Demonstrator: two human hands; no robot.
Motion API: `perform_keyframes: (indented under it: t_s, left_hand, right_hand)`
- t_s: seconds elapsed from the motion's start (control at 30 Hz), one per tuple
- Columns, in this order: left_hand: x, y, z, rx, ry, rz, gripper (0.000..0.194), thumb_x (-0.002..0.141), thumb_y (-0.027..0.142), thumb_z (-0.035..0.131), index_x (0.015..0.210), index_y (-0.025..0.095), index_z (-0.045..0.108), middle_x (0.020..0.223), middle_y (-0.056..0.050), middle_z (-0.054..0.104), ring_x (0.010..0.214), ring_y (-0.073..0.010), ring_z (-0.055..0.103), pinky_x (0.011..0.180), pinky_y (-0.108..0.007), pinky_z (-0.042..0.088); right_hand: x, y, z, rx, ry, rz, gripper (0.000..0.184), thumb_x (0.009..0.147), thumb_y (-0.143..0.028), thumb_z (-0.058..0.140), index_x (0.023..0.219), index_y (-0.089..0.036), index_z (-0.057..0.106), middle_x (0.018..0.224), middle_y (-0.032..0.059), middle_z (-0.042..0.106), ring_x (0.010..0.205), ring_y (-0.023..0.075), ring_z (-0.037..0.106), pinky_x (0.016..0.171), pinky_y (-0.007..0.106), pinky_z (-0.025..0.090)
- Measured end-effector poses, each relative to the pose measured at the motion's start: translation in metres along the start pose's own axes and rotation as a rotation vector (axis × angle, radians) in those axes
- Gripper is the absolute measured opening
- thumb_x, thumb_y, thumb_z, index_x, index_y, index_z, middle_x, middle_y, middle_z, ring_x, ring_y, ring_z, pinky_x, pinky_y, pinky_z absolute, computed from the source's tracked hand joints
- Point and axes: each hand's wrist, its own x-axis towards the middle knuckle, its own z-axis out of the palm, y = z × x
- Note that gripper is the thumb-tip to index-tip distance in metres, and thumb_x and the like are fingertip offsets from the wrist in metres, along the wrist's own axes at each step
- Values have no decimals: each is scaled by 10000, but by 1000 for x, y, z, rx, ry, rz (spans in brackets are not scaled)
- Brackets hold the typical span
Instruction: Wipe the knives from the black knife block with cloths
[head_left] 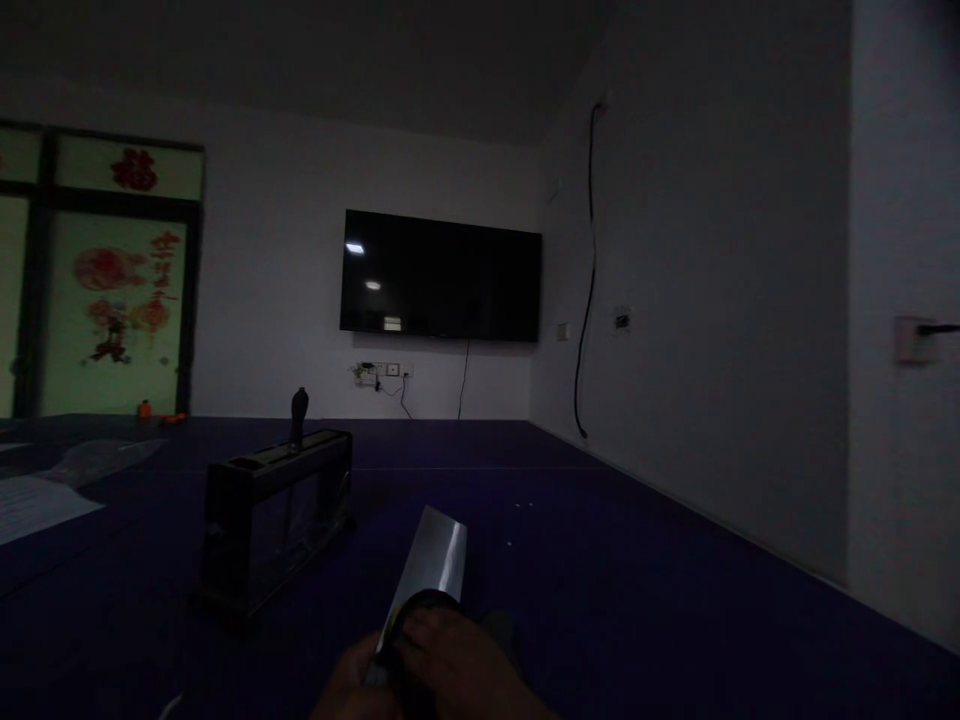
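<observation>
A kitchen knife with a broad, shiny, square-ended blade (433, 555) points away from me at the bottom middle. My left hand (358, 682) is closed at the blade's lower left side, partly cut off by the frame edge. Across the lower blade lies a dark curved piece (429, 600) with a yellowish spot; its kind is too dark to tell. My right hand (457, 658) is wrapped over this dark piece. The knife's handle is hidden. To the left stands a black knife block (281, 465) with an open frame, and one dark handle (298, 412) sticks up from its top.
The dark blue tabletop (600, 580) carries small white bits right of the blade. Papers (37, 505) and clear plastic wrap (105, 458) lie at far left. Orange items (145, 409) sit at the back edge. Beyond are a wall-mounted television (442, 280) and a hanging black cable (590, 270).
</observation>
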Motion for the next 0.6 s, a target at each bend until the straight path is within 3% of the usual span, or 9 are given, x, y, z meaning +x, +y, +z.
perform_keyframes:
  t_s: [0.23,0.33,0.43,0.6]
  left_hand:
    - [5,6,1,41,-30,-24,367,374,162,420,692,158,602,401,14,555,368,-98,417,373,-180,254]
    - [5,6,-1,26,-28,-51,358,368,163,417,679,159,593,381,22,533,352,-93,399,373,-183,253]
    - [3,5,-2,-10,-57,-41,328,385,139,433,671,160,592,418,29,542,380,-95,430,379,-179,264]
    - [0,4,-2,17,-114,-19,319,395,60,505,682,155,608,426,61,513,400,-80,438,390,-167,286]
  right_hand:
    - [-18,12,23,-105,198,30,327,889,-214,464,1195,-149,559,1178,82,632,1083,156,572,913,240,467]
    - [-24,13,30,-119,260,115,326,855,-202,480,1159,-143,585,1132,85,657,1027,168,606,861,249,502]
    - [-25,12,29,-123,363,178,321,843,-176,461,1129,-133,600,1093,86,674,977,171,628,812,257,524]
    - [-19,8,19,-129,419,104,316,868,-161,426,1131,-122,596,1099,74,672,1022,161,603,862,252,497]
